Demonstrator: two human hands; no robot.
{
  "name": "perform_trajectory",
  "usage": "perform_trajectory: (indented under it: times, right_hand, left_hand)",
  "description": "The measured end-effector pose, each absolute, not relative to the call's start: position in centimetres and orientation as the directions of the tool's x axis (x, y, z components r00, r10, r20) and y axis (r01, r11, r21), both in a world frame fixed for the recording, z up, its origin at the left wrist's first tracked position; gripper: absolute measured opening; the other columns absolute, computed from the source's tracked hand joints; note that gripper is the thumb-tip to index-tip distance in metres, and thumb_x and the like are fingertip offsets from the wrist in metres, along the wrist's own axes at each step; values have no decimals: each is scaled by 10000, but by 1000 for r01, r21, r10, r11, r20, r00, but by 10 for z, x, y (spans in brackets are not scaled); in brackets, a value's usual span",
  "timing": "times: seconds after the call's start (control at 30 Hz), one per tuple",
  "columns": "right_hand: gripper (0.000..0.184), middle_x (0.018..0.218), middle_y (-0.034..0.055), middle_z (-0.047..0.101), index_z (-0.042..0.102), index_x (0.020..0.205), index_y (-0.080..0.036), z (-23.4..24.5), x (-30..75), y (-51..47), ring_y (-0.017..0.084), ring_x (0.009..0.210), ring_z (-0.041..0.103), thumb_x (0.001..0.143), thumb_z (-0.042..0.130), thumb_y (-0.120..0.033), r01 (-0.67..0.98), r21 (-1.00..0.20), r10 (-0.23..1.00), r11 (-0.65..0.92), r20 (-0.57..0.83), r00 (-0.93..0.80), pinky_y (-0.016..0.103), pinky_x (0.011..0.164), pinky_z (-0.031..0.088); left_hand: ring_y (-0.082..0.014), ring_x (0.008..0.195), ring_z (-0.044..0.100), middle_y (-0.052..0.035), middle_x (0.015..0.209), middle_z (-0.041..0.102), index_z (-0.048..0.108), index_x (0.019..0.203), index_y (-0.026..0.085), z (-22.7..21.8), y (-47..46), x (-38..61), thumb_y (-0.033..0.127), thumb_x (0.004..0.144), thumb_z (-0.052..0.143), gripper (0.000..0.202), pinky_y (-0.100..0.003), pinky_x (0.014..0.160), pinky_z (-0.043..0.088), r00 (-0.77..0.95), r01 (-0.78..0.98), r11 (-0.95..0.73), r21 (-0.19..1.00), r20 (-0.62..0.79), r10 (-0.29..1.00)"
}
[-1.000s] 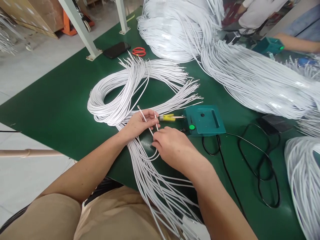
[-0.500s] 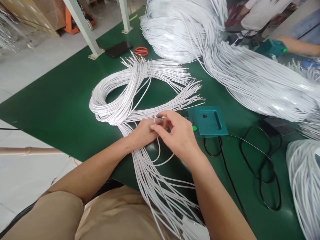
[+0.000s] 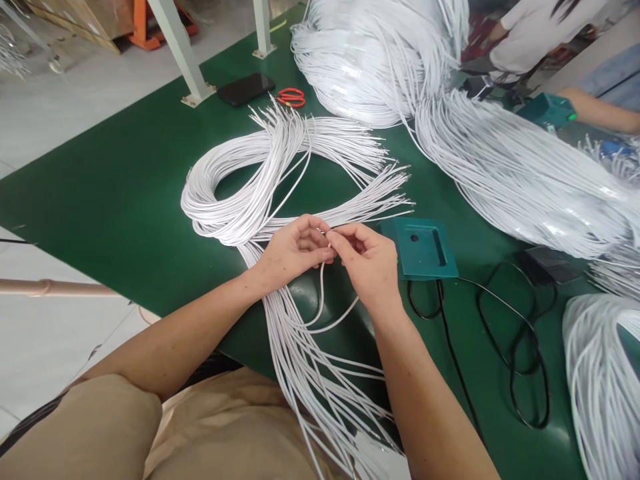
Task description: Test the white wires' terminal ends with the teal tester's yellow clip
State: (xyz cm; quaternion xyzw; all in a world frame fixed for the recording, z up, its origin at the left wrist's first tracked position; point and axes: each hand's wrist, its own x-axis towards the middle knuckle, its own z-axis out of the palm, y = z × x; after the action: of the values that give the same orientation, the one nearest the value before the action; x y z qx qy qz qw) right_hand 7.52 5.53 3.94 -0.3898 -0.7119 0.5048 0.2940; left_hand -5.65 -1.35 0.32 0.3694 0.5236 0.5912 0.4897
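Note:
A thin white cable [image 3: 321,293] runs up from a loop into the fingers of both hands. My left hand [image 3: 297,247] pinches it near its end between thumb and fingers. Close against it, my right hand [image 3: 367,260] has thumb and forefinger pressed together on the cable's tip; the tip itself is mostly hidden. Beneath my left wrist passes a bundle of white cables [image 3: 285,333], which spreads towards my lap. A coiled bundle of white cables [image 3: 200,193] lies just beyond my hands. Right of my right hand stands a green device [image 3: 406,248] with a shallow recess.
Red-handled scissors [image 3: 291,98] and a black phone [image 3: 246,89] lie near a table leg post [image 3: 187,57]. Large white cable heaps [image 3: 370,60] fill the back and right. Black cords [image 3: 537,347] trail over the green table [image 3: 100,200]. A co-worker's arm [image 3: 605,110] is at far right.
My left hand has turned, its fingers now raised and more visible. My right hand has shifted slightly right, with its fingertips now meeting the left ones at the cable's end.

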Motion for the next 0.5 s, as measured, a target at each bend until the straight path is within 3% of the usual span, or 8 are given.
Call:
perform_trajectory:
  times: [0.13,0.3,0.4,0.5]
  right_hand:
    - [178,608,-31,556,618,648,-188,36,74,59,93,546,452,797,613,-286,207,-974,843,88,-38,-537,243,564,389]
    - [232,490,-67,387,524,563,-186,33,71,60,77,481,397,734,654,-273,29,-945,768,-327,-283,-574,227,485,323]
    - [297,494,-62,383,486,528,-186,34,71,59,79,484,419,731,675,-294,15,-926,746,-376,-313,-587,226,480,330]
    - [408,473,-67,341,477,519,-190,35,71,59,79,459,387,753,683,-454,22,-917,726,-398,-330,-603,232,473,345]
  left_hand:
    - [-102,661,670,26,737,631,532,1000,180,4,-14,-57,208,729,737,341,-186,588,497,-254,-152,37,988,-75,964]
    - [-113,672,676,37,748,624,482,1211,217,7,-16,-58,188,744,711,521,-177,559,483,-227,-130,61,990,-90,970]
    - [-125,690,685,32,765,640,397,1358,237,7,-17,-56,186,761,696,669,-204,603,512,-198,-110,43,993,-64,978]
    - [-148,737,699,9,802,674,317,1443,241,5,-18,-54,176,785,668,749,-255,688,545,-154,-94,20,995,-35,987]
